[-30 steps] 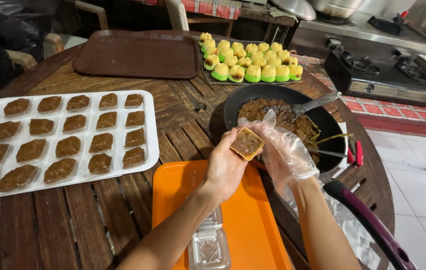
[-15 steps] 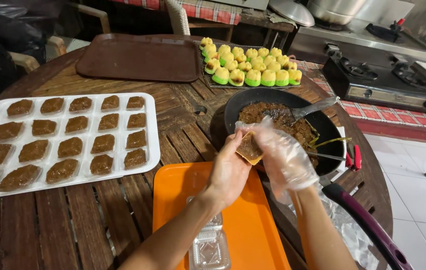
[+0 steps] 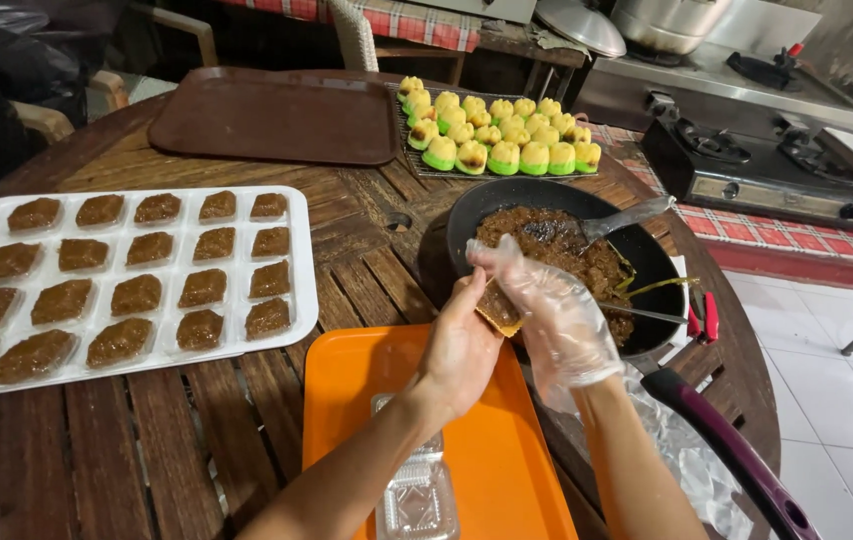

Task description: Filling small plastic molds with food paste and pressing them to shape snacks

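My bare left hand (image 3: 459, 345) grips a small clear plastic cup of brown filling (image 3: 499, 306) above the near edge of the black pan. My right hand (image 3: 557, 320), in a loose clear plastic glove, presses on the same cup from the right. The black pan (image 3: 467, 215) holds brown sticky filling (image 3: 557, 250) and a metal spoon (image 3: 627, 215). Below my hands lies an orange tray (image 3: 507, 460) with empty clear plastic cups (image 3: 417, 495).
A white tray (image 3: 297, 260) of several filled brown cups sits at left. An empty brown tray (image 3: 277, 115) and a rack of yellow-green cakes (image 3: 497, 135) stand at the back. A gas stove (image 3: 767, 160) is at right. The pan's purple handle (image 3: 737, 460) juts toward me.
The cup has tilted in my hands from face-up to on edge, and my gloved right hand has closed over it.
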